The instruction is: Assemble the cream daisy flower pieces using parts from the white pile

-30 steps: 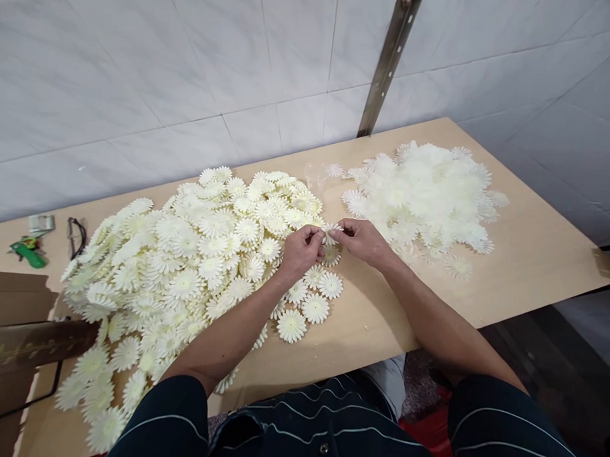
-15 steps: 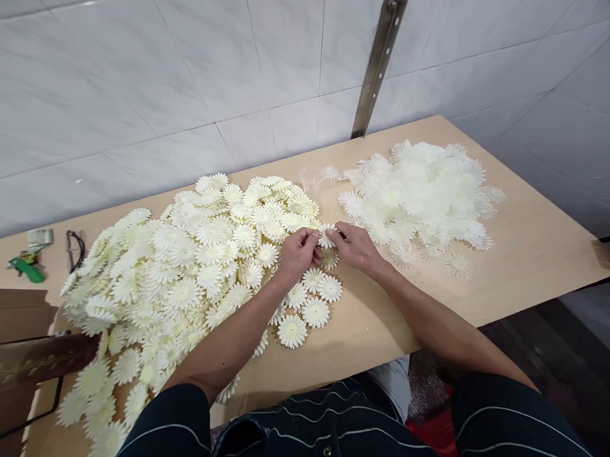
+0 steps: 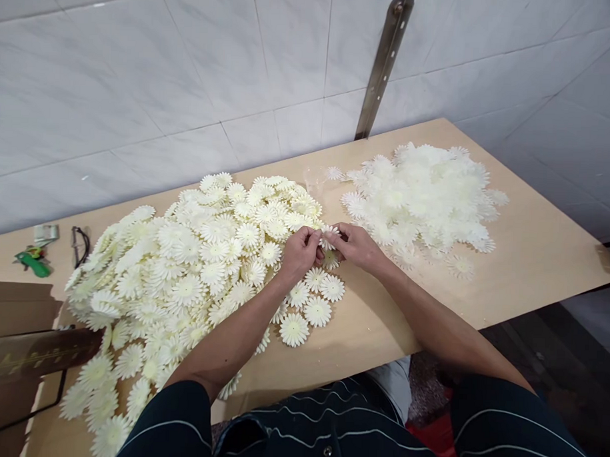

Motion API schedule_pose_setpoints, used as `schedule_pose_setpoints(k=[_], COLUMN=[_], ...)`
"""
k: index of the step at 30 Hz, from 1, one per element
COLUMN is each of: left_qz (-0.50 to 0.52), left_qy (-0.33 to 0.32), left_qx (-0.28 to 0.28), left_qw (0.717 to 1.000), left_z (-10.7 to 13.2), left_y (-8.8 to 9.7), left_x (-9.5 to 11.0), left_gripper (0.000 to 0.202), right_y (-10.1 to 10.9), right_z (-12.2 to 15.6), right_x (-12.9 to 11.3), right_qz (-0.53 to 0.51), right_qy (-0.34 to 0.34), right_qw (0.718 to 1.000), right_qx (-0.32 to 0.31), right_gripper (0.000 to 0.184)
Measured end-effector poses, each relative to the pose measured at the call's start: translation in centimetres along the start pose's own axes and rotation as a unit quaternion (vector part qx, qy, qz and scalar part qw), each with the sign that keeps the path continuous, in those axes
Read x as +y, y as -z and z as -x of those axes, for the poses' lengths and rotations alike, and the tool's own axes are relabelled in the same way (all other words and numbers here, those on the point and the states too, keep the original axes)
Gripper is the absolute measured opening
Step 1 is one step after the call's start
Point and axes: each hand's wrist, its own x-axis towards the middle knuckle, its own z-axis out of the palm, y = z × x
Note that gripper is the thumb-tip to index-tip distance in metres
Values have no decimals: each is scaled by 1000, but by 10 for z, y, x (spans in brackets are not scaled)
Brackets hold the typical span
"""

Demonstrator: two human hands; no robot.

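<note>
Between my two hands is a pale yellow daisy-shaped flower piece (image 3: 329,232), partly covered by fingers. My left hand (image 3: 300,254) is closed in a pinch at its left edge. From the other side, my right hand (image 3: 358,246) pinches the same piece between thumb and fingers. Just below them, several loose flower pieces (image 3: 317,311) lie flat on the tabletop. To the left spreads a large heap of creamy yellow flower pieces (image 3: 185,291). A whiter, more see-through heap of petal pieces (image 3: 426,196) lies to the right, beyond my right hand.
The wooden table (image 3: 535,236) stands against a tiled wall (image 3: 190,64) with a metal bracket (image 3: 383,68). At the far left are a green-handled tool (image 3: 33,262), dark-framed glasses (image 3: 80,246) and a cardboard box (image 3: 12,311). One edge of the yellow heap reaches toward the box.
Both hands keep their pinch on the flower piece, with only slight finger movement. The whole view has shifted slightly; the heaps look the same.
</note>
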Motion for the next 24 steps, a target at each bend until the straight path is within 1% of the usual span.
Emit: schedule_pose_setpoints(k=[2,5,8,11,15,24], left_qz=[-24,-32,-10,4,4,11], left_qy=[-21,-29,-33,-27,-20,-11], left_qx=[-3,0,24,35,21,16], left_qw=[999,999,999,999,1000,1000], left_z=[1,3,2,1,1,1], left_y=[0,-1,-2,-2,-2,-3], left_x=[0,0,-1,-1,-1,0], left_gripper=[36,37,41,44,44,44], right_y=[3,7,9,11,11,8], right_z=[0,-1,-2,-3,-4,-2], right_x=[-1,-2,-1,0,0,0], right_qz=[-4,26,67,96,105,78], right_qy=[-8,1,22,30,22,-15], right_qw=[1000,1000,996,993,993,996], right_qx=[-9,14,47,62,55,46], right_gripper=[67,69,66,61,60,53])
